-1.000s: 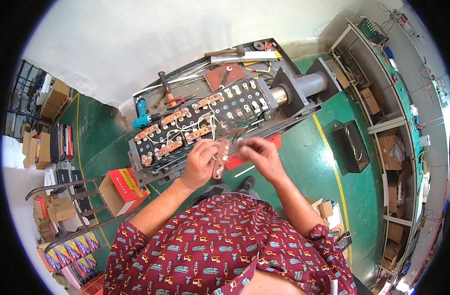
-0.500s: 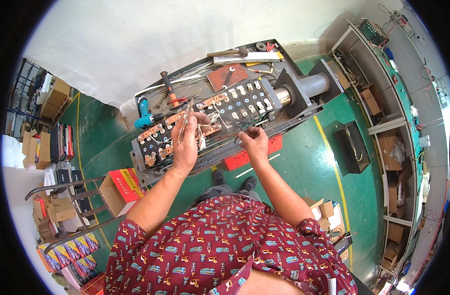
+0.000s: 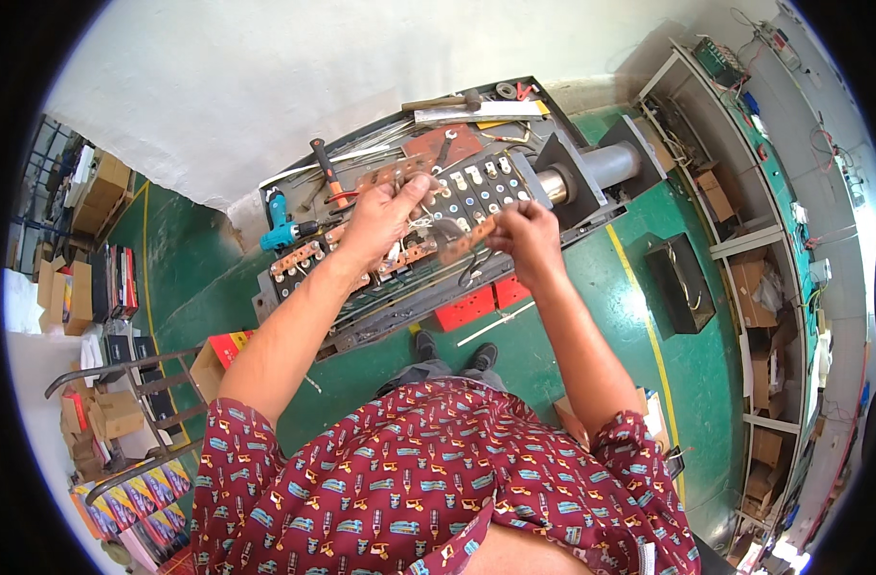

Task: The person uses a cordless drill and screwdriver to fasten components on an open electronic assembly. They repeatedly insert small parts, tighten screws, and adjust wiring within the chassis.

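Note:
My left hand (image 3: 382, 222) is closed, thumb and fingers pinching a copper strip (image 3: 390, 176) with holes; part of the strip is hidden behind the fingers. To its right, my right hand (image 3: 531, 240) grips the end of another copper strip (image 3: 468, 240), which is blurred. Both hands hover over a long block of terminals (image 3: 471, 196) with pale lugs and blue-centred studs in rows. More copper strips (image 3: 414, 253) and white wires lie across its left part, partly covered by my left hand. A dark looped cable (image 3: 471, 272) hangs below the right-hand strip.
A teal cordless drill (image 3: 283, 230), a hammer with an orange-black handle (image 3: 326, 165), a wrench (image 3: 445, 149) and a wooden-handled hammer (image 3: 443, 103) lie on the bench. A metal cylinder (image 3: 610, 166) juts out at right. Red boxes (image 3: 465, 311) sit underneath; a black bin (image 3: 682, 285) stands on the floor.
My left hand has turned over and moved right and up, its fingers now pinched. My right hand has risen rightward with a copper strip now showing in it.

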{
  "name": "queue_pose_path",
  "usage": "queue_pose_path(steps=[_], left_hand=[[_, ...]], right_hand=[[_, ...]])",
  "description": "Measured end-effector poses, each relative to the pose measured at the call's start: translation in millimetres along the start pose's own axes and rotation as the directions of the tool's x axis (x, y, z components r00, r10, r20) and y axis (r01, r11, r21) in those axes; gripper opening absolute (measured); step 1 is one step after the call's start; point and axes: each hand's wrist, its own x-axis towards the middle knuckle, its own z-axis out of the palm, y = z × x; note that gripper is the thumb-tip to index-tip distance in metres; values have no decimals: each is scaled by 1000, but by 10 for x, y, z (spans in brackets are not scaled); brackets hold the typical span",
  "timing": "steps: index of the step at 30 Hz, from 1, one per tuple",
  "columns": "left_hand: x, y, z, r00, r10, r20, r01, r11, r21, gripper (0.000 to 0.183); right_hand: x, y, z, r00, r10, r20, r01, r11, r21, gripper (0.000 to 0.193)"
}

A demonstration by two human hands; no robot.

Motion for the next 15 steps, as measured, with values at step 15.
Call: queue_pose_path(steps=[15], left_hand=[[578,166,-209,956,140,259,-249,854,456,23]], right_hand=[[121,251,147,938,-340,-72,298,892,-340,37]])
